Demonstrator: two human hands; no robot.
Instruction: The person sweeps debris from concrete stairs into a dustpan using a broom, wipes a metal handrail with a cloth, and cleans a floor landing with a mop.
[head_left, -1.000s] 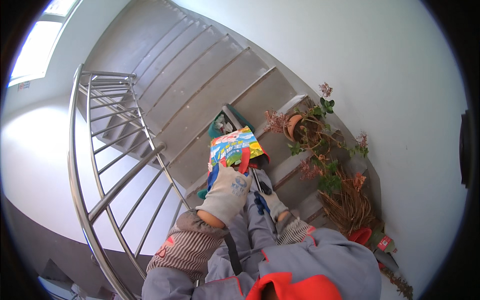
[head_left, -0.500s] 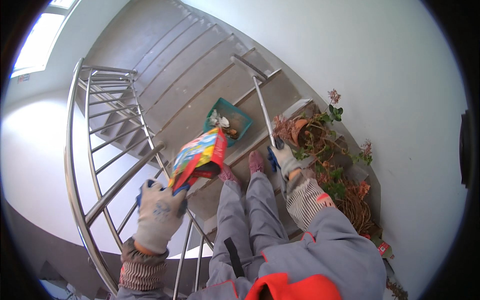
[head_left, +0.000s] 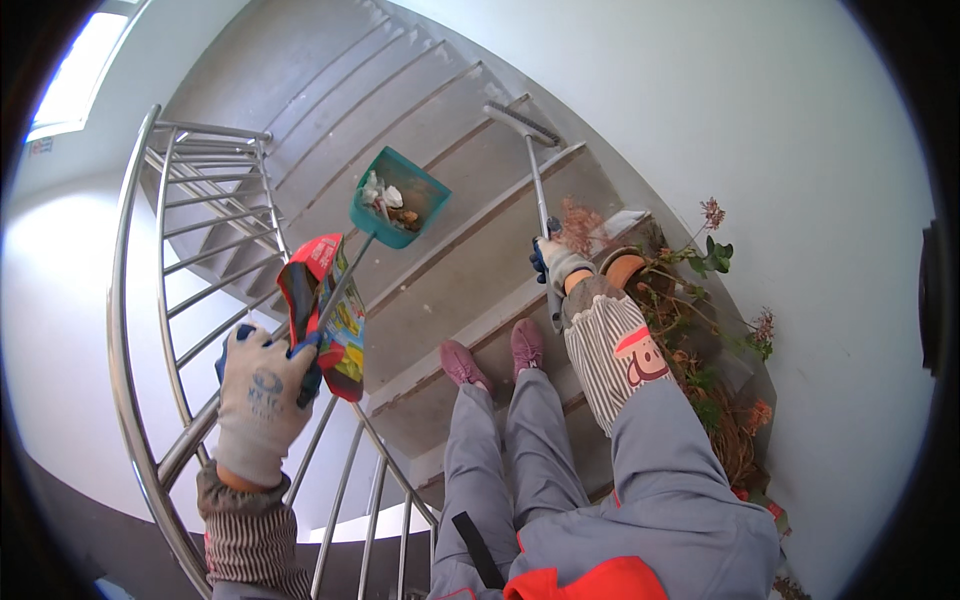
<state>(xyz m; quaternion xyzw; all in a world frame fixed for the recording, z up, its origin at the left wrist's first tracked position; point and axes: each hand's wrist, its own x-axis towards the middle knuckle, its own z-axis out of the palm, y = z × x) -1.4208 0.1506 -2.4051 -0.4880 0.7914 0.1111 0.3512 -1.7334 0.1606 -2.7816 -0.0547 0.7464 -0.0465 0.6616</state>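
My left hand [head_left: 268, 385], in a white and blue work glove, is closed round the thin handle of a teal dustpan [head_left: 432, 200]. A colourful red-edged plastic bag [head_left: 348, 335] hangs at the same hand, its mouth gaping. White scraps and brown debris [head_left: 388, 197] lie in the dustpan, which is over the steps. To the right, my gloved right hand [head_left: 560, 262] grips the grey pole of a long-handled broom [head_left: 520, 122]. The broom's bristled head rests on a step near the wall.
Concrete stairs [head_left: 440, 275] run up toward the far left. A metal railing [head_left: 130, 300] borders them on the left, close to my left hand. Potted plants [head_left: 690, 330] with dry stems stand along the right wall. My pink shoes [head_left: 462, 362] are on a step.
The dustpan has shifted left and away from my feet. The bag has swung left and turned, baring the dustpan's handle. My right hand and the broom have moved slightly farther out.
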